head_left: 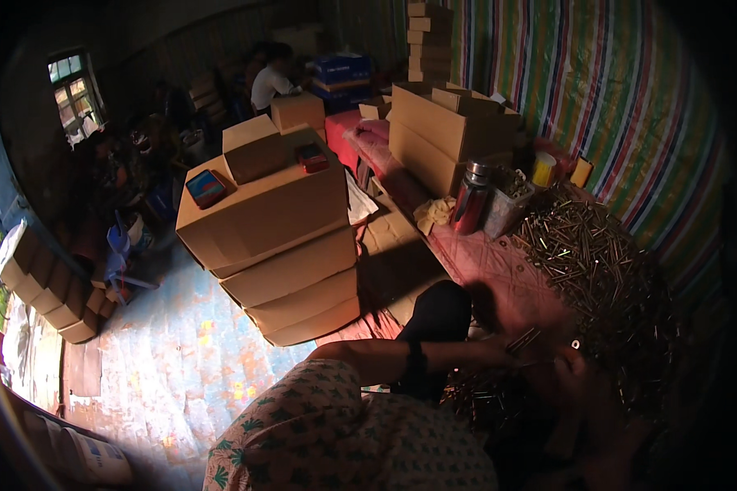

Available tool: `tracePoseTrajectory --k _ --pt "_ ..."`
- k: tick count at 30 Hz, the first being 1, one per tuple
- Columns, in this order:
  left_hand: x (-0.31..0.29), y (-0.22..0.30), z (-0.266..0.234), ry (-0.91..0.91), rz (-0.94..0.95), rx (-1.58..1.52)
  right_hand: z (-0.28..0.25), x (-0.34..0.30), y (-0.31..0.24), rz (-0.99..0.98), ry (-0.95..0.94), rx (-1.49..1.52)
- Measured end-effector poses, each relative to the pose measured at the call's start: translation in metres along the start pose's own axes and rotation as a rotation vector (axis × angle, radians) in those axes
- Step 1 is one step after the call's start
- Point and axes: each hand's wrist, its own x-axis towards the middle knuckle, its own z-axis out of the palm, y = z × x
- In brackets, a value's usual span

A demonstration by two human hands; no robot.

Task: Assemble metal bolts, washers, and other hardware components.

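My left hand (490, 354) reaches across in front of me, closed around a few long thin metal bolts (522, 340) whose ends stick out. Close by on the right, in shadow, my right hand (571, 370) has its fingers pinched together. A small pale washer (576, 344) shows at its fingertips. Beyond both hands spreads a big heap of long brassy metal bolts (585, 254), on and beside a pink quilted cloth (508, 274). More loose metal pieces (475, 394) glint in the dark below my left wrist.
Stacked cardboard cartons (274, 225) stand ahead-left, with two phones (206, 188) on top. A red flask (472, 196) and a clear tub (508, 204) sit by the heap. A striped sheet (590, 106) hangs behind. Another person (272, 80) sits far back.
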Motion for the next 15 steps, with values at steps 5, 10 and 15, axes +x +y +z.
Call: tracePoseTrajectory --k 5,10,15 --pt "-0.007 0.008 0.003 0.019 -0.019 0.076 0.011 -0.007 -0.030 0.073 0.043 -0.014" --pt "-0.008 0.015 0.007 0.001 -0.035 0.105 0.003 -0.012 -0.012 -0.039 -0.002 0.068" --pt "-0.002 -0.001 0.007 -0.067 0.022 0.010 0.007 -0.016 0.008 0.023 0.132 0.067"
